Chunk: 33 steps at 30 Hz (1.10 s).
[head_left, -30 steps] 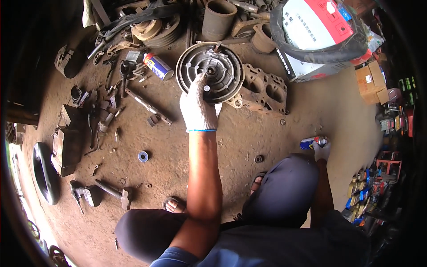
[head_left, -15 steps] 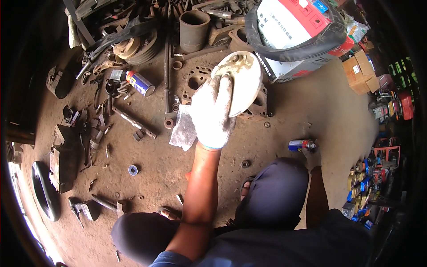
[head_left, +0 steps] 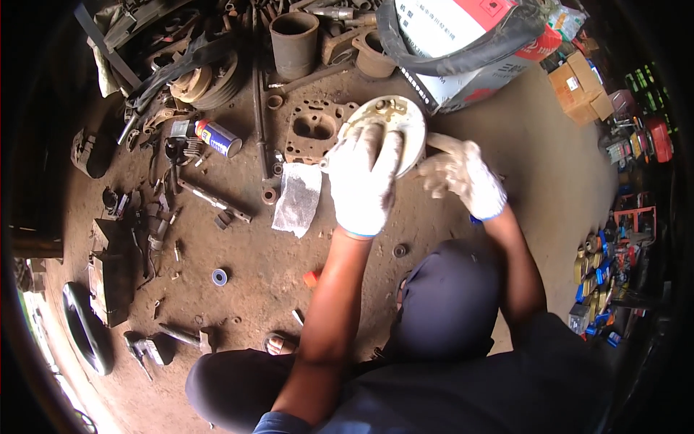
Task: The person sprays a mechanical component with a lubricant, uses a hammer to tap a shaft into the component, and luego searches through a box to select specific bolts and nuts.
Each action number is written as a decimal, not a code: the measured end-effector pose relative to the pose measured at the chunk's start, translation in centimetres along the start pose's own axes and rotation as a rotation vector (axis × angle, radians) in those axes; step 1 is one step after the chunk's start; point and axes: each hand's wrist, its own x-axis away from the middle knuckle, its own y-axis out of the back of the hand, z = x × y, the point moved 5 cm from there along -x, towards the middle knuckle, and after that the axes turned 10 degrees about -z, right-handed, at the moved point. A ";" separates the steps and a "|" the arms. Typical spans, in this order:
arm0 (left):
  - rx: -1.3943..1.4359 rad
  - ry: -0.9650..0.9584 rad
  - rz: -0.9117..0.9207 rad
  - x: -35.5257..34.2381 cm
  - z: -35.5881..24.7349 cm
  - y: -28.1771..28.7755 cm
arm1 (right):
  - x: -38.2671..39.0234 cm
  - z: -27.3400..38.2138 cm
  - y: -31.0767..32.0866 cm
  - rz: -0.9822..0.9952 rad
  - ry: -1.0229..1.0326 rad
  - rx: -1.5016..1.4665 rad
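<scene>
My gloved left hand (head_left: 363, 181) grips a shallow white round dish (head_left: 410, 134), its fingers lying over the inside of it. Brownish wet stains and a small metal piece (head_left: 381, 105) show near the dish's far rim. The dish hangs over a rusty cylinder head (head_left: 307, 148) on the floor and hides part of it. Just right of the dish, my gloved right hand (head_left: 463, 177) is open with its fingers apart, holding nothing that I can see. A bit of a blue spray can (head_left: 475, 218) shows beneath my right wrist, mostly covered.
A clear plastic bag (head_left: 297, 199) lies left of my left wrist. Another spray can (head_left: 218, 138) lies among metal parts farther left. Behind stand a rusty cylinder sleeve (head_left: 294, 54) and a large carton (head_left: 463, 83) with a black tube on it. A small cardboard box (head_left: 578, 90) is at the right.
My right hand has let go of the spray can and come up beside the dish. The left hand with the dish has shifted slightly right and nearer. The view has moved a little.
</scene>
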 end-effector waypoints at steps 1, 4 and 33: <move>0.024 -0.013 0.040 0.0 -0.9 -0.4 | -0.7 -1.7 0.3 -0.004 -0.058 -0.077; 0.088 -0.067 0.242 4.4 -3.3 -3.1 | -1.9 -6.7 1.6 -0.129 -0.020 0.128; 0.339 1.382 0.438 11.5 10.0 -7.8 | -15.5 -15.3 4.7 -0.325 0.254 0.614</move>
